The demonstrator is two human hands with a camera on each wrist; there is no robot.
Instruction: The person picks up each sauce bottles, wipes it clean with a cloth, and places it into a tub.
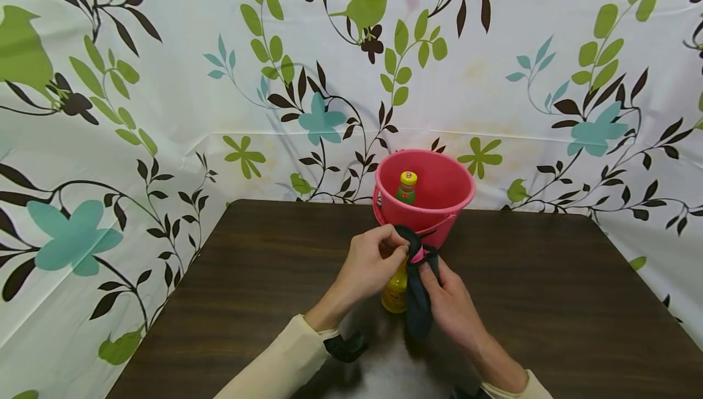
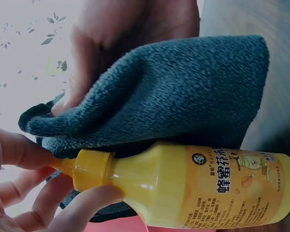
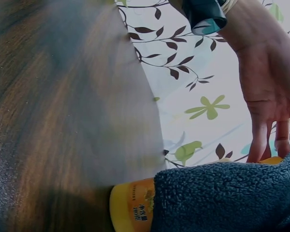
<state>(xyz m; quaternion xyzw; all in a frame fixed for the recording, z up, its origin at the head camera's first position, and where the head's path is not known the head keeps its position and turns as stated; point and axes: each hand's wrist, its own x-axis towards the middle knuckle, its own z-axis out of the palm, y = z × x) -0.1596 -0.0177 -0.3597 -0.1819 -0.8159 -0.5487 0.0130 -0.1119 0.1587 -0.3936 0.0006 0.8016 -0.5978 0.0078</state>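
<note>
A yellow squeeze bottle (image 1: 394,294) with a printed label stands upright at the front of the bucket. My left hand (image 1: 365,262) pinches it at the top, with fingers around the yellow cap (image 2: 93,170) and nozzle in the left wrist view. A dark blue-grey cloth (image 1: 419,304) hangs folded from my right hand (image 1: 453,301), whose thumb and fingers grip it. The cloth lies right beside the bottle and covers part of it in the right wrist view. Some fingers of the right hand are hidden behind the cloth.
Just behind the hands a pink bucket (image 1: 464,194) stands on the dark wooden table (image 1: 263,277). Inside the bucket is a bottle (image 1: 407,186) with a yellow cap and green label. A patterned sheet (image 1: 181,100) hangs behind the table and at its sides.
</note>
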